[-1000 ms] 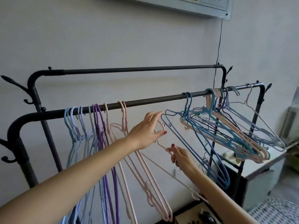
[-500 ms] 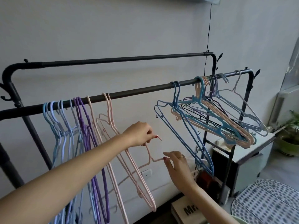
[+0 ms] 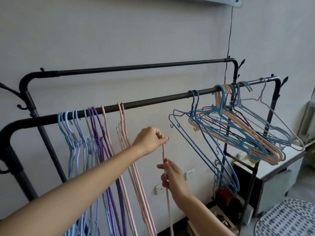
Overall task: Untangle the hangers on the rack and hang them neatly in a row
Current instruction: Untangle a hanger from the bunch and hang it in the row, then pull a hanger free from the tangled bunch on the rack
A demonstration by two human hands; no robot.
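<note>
Left hand pinches the top of a pink hanger, right hand grips its middle; it hangs free below the rail, between sorted hangers and the tangle. Looks light, stiff, thin; best held near the hook.

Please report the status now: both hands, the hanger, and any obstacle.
Left hand pinches pink hanger at top; right hand holds it lower. Hanger off front rail. Tangled bunch waits at right. Nothing blocks the gap.
</note>
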